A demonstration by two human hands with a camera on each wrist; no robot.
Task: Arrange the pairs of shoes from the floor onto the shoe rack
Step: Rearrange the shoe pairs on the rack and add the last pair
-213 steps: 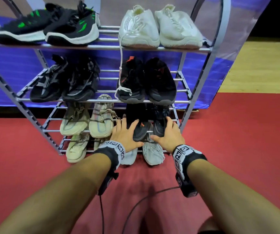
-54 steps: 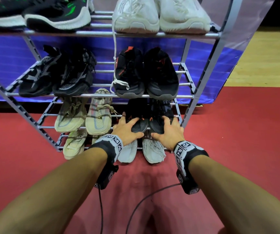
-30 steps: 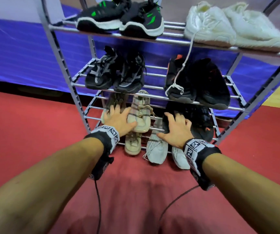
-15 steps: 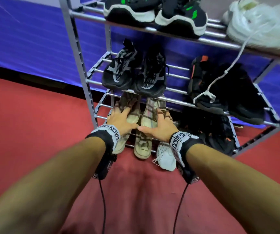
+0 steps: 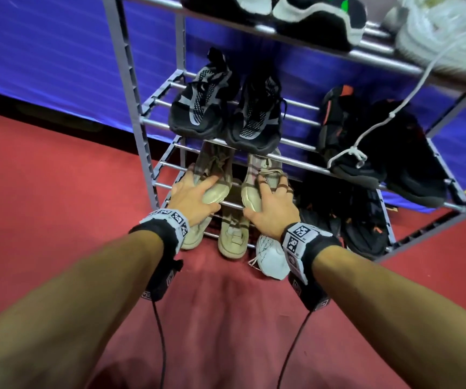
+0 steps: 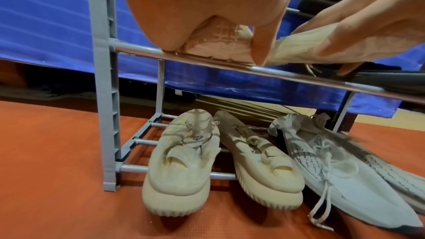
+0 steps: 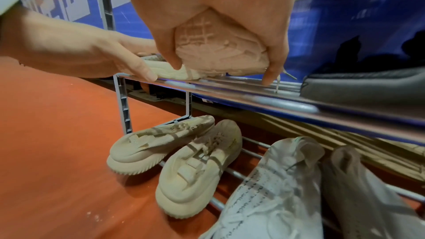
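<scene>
The grey metal shoe rack (image 5: 141,122) holds pairs on every tier. On its second tier from the bottom lies a beige striped pair. My left hand (image 5: 198,182) grips the heel of the left beige shoe (image 5: 215,167), thumb on one side and fingers on the other, as the left wrist view shows on that heel (image 6: 218,43). My right hand (image 5: 266,196) grips the heel of the right beige shoe (image 5: 262,168) in the same way; its ribbed sole end (image 7: 218,52) fills the right wrist view. Both shoes rest on the front rail (image 6: 287,75).
A cream pair (image 6: 179,170) and a white knit pair (image 6: 345,179) lie on the bottom tier, heels out over the red carpet (image 5: 57,178). A black pair (image 5: 363,217) sits right of the beige shoes. Higher tiers hold dark pairs (image 5: 226,108) and white shoes with a hanging lace (image 5: 380,119).
Both hands left the black pair on the right of this tier and moved left onto the beige striped pair, left hand first. My view swung left with them.
</scene>
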